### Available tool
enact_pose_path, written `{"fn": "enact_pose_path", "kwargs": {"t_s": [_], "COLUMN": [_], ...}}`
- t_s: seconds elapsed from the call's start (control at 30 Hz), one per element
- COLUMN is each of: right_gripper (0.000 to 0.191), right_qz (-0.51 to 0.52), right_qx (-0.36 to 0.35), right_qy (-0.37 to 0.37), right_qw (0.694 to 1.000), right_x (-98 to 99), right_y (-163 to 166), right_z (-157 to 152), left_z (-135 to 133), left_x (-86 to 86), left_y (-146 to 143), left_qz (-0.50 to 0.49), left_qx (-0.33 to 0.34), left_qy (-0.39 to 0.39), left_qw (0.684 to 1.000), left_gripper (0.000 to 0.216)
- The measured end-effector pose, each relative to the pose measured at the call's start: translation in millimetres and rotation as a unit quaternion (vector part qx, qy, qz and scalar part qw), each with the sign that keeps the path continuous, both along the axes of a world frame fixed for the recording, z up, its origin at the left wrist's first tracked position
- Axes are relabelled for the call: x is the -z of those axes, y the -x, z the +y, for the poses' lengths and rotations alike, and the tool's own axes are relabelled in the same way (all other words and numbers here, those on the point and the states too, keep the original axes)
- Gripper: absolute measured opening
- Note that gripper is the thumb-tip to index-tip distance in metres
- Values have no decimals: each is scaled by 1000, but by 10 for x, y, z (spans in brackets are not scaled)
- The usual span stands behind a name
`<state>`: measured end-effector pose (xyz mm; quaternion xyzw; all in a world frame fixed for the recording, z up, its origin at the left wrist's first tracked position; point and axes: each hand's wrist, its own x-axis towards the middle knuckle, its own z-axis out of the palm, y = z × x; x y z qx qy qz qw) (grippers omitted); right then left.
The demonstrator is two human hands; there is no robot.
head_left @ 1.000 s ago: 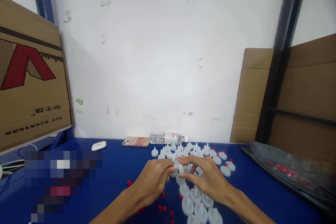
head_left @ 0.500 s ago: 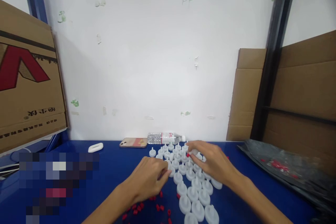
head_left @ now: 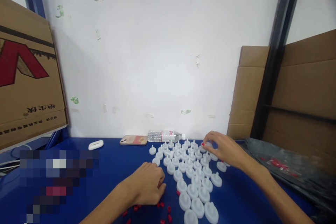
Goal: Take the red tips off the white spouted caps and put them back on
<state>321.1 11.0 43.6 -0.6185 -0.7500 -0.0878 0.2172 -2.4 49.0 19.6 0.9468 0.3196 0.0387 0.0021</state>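
Observation:
Many white plastic discs with a spout in the middle, such as this disc, stand spout-up in loose rows on a blue table. At the back right of them, my right hand pinches a small red cap between thumb and fingertips, close over a white disc's spout. My left hand is curled closed, low over the table left of the discs; anything inside it is hidden. Several loose red caps lie on the table below and partly behind it.
Along the wall lie a clear water bottle, a phone and a white oval case. A dark plastic bag with red pieces lies on the right. A printed cardboard box stands left, flattened cardboard right.
My right hand has moved right and slightly back across the discs, with a red cap at its fingertips. My left hand has shifted a little toward me and left, still curled.

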Motion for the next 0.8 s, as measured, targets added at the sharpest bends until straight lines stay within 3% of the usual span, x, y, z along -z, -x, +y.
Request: {"fn": "enact_pose_path", "kwargs": {"t_s": [0.13, 0.37, 0.8], "right_gripper": [25, 7, 10], "right_qz": [-4, 22, 25], "right_qx": [20, 30, 19], "right_qy": [43, 173, 204], "right_qw": [999, 984, 978], "right_x": [4, 117, 176], "right_y": [-71, -154, -249], "right_z": [6, 18, 15], "left_z": [-7, -22, 36], "left_x": [24, -6, 38], "left_y": [-14, -24, -58], "left_qz": [19, -9, -90], "left_qx": [-3, 10, 50], "left_qy": [7, -12, -71], "left_qw": [1000, 1000, 992], "left_gripper": [21, 21, 21]}}
